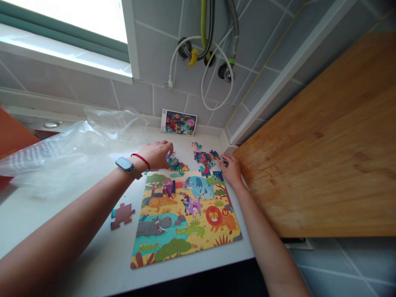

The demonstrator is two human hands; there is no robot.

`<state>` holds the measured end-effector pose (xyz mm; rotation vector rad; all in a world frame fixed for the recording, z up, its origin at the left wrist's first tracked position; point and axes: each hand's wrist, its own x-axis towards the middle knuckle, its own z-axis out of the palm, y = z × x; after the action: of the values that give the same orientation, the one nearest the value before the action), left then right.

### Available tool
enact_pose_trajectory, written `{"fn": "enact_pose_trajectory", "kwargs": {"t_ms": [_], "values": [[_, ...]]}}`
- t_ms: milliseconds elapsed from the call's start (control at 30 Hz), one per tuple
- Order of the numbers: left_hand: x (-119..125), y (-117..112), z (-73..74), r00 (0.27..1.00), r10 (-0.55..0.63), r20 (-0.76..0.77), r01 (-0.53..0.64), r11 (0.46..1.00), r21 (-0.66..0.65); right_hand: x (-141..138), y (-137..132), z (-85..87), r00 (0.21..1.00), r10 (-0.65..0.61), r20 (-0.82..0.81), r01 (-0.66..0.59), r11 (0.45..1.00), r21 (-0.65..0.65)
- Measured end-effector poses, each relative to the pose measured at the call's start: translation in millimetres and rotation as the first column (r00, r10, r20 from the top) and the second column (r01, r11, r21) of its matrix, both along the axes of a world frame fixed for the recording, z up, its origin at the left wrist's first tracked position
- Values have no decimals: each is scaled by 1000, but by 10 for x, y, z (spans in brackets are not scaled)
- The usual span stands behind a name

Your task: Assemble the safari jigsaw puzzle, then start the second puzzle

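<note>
An assembled animal jigsaw puzzle (pixel 213 237) lies on the white counter, showing a hippo, elephants and lions. A purple loose piece (pixel 194 207) sits on its middle; another purple piece (pixel 169 187) is near its upper left. Beyond its far edge, my left hand (pixel 159 152), wearing a watch and red cord, has its fingers curled onto a puzzle piece at a colourful cluster (pixel 177 163). At the far right corner my right hand (pixel 230 167) pinches a dark puzzle piece (pixel 225 162), beside a pile of loose pieces (pixel 202 157). Left of the puzzle lies a brownish-red piece (pixel 123 215).
A picture card (pixel 180 123) leans against the tiled wall at the back. Crumpled clear plastic (pixel 77 144) covers the counter's left. A wooden panel (pixel 324 144) rises close to my right arm. Hoses and a white cable (pixel 202 88) hang above.
</note>
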<state>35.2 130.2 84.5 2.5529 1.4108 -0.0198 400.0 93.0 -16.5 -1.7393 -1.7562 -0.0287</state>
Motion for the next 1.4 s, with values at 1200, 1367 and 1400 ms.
{"fn": "enact_pose_trajectory", "kwargs": {"t_ms": [1200,1367,1400], "values": [[857,-1247,-56,879,-437,-190,406,896,-181,15,57,-139,996,76,-43,-77,997,-26],[792,-1101,-44,883,-416,-219,387,908,-161,8,46,-126,995,74,-62,-76,997,-33],[785,-1083,-44,885,-414,-213,387,909,-158,5,43,-117,995,76,-67,-78,996,-31]]}}
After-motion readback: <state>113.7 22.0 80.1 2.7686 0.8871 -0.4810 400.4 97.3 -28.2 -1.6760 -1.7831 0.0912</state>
